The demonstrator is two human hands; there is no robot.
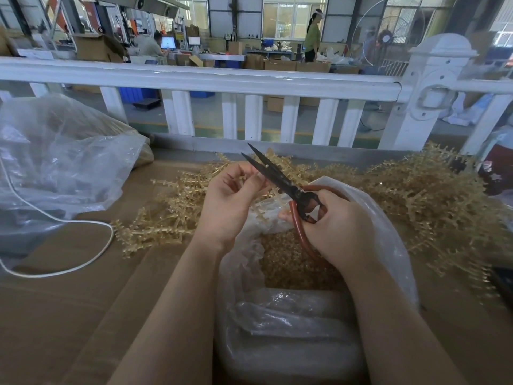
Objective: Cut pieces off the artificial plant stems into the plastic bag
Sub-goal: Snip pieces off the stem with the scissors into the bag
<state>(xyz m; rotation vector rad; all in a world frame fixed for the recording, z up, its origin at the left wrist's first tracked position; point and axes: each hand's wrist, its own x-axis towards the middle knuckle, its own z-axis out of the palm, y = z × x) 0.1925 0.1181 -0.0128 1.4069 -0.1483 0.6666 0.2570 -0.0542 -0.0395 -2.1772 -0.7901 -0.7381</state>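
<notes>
Right hand (pixel 337 226) grip curled round red scissor handles (pixel 301 232), blades (pixel 266 169) apart. Left hand (pixel 230 201) pinches a stem piece at the blades. Plastic bag (pixel 388 234) below, cut pieces inside; stems (pixel 433 195) piled on tabletop (pixel 69 315).

No legible txt, labels or nos. anywhere.

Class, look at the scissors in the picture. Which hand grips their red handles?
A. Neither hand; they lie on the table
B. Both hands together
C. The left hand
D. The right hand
D: the right hand curls round the red handles of the scissors, while the left hand pinches a stem near the blades.
</notes>
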